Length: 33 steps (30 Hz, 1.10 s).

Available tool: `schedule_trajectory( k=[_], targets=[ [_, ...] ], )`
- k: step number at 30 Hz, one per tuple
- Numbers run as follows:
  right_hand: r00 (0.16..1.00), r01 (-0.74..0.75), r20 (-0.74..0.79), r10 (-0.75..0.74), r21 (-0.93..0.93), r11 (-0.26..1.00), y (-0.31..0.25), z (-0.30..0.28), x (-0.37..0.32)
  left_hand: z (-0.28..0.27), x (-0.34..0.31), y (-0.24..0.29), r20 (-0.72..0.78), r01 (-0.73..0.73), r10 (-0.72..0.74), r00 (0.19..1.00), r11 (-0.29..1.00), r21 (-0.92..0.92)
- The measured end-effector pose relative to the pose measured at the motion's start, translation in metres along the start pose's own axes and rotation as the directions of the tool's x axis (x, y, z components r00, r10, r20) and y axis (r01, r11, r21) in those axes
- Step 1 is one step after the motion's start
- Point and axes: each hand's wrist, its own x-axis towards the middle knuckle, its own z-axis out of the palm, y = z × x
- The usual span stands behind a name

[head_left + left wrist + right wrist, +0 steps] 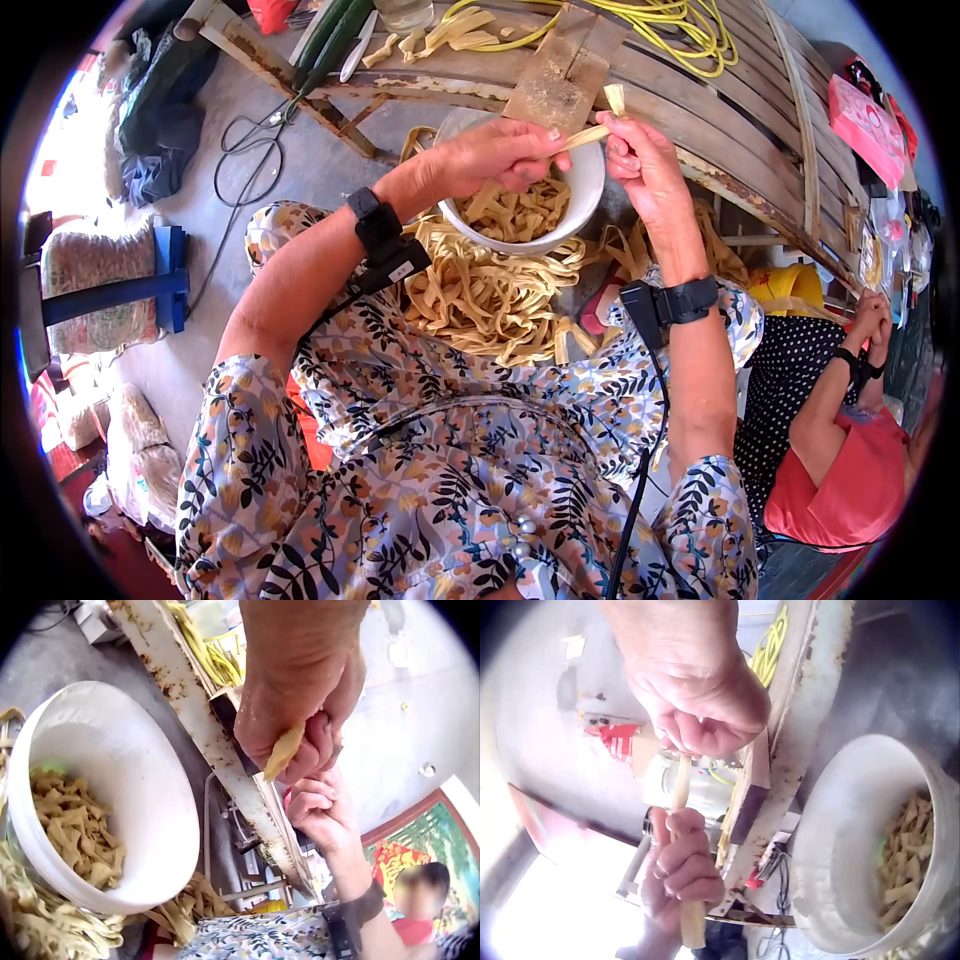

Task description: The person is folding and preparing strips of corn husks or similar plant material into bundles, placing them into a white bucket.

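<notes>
A pale yellow strip (pixel 588 138) stretches between the two hands above a white bucket (pixel 592 190). The left hand (pixel 497 157) pinches one end, and a short piece of the strip (pixel 283 752) pokes out of its curled fingers in the left wrist view. The right hand (pixel 645 165) grips the other part, with a flared end standing up past its fingertips. In the right wrist view the strip (pixel 682 784) runs between both fists. Cut or folded yellowish pieces (pixel 515 210) lie inside the bucket, below the hands.
Long loose strips (pixel 490 300) are heaped beside the bucket near the lap. A slatted wooden bench (pixel 740 130) holds a wooden board (pixel 560 80), yellow hose (pixel 700 40) and green cucumber-like items (pixel 335 40). A black cable (pixel 240 170) crosses the floor. Another person (pixel 840 450) sits at the right.
</notes>
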Motion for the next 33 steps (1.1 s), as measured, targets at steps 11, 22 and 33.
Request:
schedule_trajectory(
  k=[11, 22, 33],
  targets=[
    [0.673, 0.54, 0.277, -0.685, -0.817, 0.2, 0.003, 0.057, -0.026, -0.01, 0.003, 0.034, -0.102, -0.414, 0.407, 0.908, 0.831, -0.372],
    [0.535, 0.743, 0.463, -0.707, -0.656, 0.133, 0.004, 0.076, -0.02, -0.006, 0.003, 0.03, -0.206, -0.397, 0.359, 0.91, 0.897, -0.194],
    [0.929, 0.276, 0.08, -0.36, -0.799, 0.535, 0.021, 0.052, -0.008, 0.008, 0.007, 0.006, -0.235, 0.139, 0.327, 0.915, 0.293, 0.946]
  ],
)
